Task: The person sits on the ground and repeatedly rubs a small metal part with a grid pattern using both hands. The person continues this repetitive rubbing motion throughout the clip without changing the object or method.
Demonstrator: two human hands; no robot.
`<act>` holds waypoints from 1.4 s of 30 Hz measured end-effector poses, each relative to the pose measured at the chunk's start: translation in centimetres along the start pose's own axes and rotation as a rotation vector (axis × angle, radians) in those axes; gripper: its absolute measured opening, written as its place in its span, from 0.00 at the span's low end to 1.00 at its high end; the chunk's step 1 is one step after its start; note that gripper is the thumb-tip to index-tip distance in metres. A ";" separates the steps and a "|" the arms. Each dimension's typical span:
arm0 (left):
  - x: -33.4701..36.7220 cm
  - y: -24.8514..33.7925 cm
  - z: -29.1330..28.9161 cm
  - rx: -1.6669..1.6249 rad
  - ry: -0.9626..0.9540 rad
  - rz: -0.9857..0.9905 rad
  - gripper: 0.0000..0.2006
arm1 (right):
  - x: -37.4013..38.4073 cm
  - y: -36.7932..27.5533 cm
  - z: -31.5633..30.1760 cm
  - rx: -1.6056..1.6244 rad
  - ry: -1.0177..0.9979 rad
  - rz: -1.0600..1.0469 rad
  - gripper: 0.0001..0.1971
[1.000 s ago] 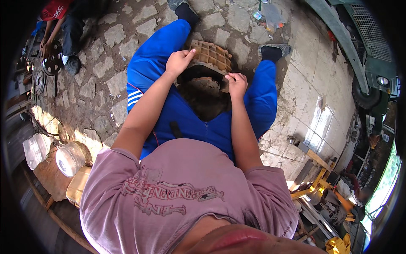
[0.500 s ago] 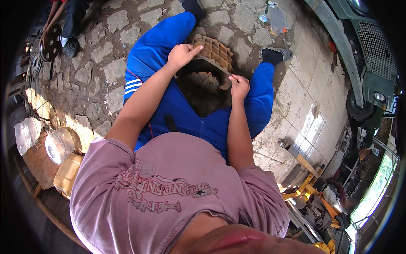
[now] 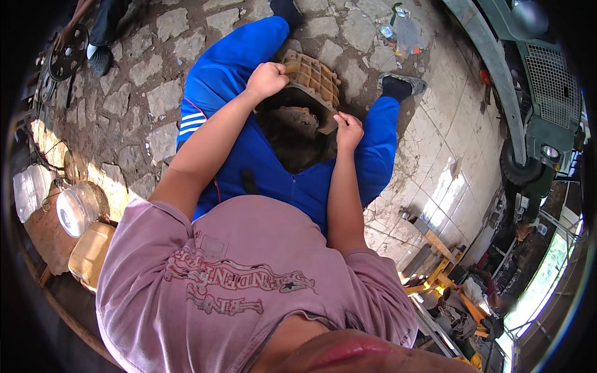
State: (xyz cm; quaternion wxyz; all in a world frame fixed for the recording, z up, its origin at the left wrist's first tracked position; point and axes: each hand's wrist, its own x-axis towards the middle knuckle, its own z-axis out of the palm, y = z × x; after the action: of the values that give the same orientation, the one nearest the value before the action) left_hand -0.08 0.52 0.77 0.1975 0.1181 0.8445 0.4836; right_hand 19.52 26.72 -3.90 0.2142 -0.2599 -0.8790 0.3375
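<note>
A rusty brown ribbed metal housing (image 3: pixel 309 78) stands on the ground between my spread legs, its hollow side toward me. Inside the dark hollow, a rounded metal part (image 3: pixel 297 118) shows. My left hand (image 3: pixel 267 79) is closed at the housing's upper left edge, fingers curled over the rim. At the right edge my right hand (image 3: pixel 349 131) pinches the rim between thumb and fingers. The fingertips of both hands are partly hidden, and the housing's bottom lies in shadow.
Uneven stone paving (image 3: pixel 163 99) lies to the left, cracked tiles (image 3: pixel 435 143) to the right. A green vehicle (image 3: pixel 547 93) stands at far right. Beside my left side are clear plastic containers (image 3: pixel 78 211) and a yellowish jerrycan (image 3: pixel 91 256). Another person's hand holds a dark round disc (image 3: pixel 68 53).
My left thumb, stretched along the rim before, is now folded in with the fingers. The housing keeps its place between my legs; the whole view has shifted slightly.
</note>
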 end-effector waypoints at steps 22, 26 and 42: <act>0.9 -0.5 0.5 -0.200 -0.031 0.032 0.11 | 0.8 -2.4 1.6 0.088 -0.005 -0.112 0.11; 0.7 0.6 0.3 -0.134 -0.069 -0.036 0.13 | 0.9 -3.1 1.6 0.103 -0.006 -0.093 0.11; 0.7 0.6 0.2 -0.056 0.133 0.078 0.25 | 1.4 -3.4 2.1 0.124 0.069 -0.227 0.09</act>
State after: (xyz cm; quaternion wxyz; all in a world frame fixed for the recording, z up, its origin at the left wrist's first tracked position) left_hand -0.59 1.23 1.01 0.1252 0.1127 0.8368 0.5209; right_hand 16.20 24.38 -2.66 0.2969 -0.1567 -0.8723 0.3555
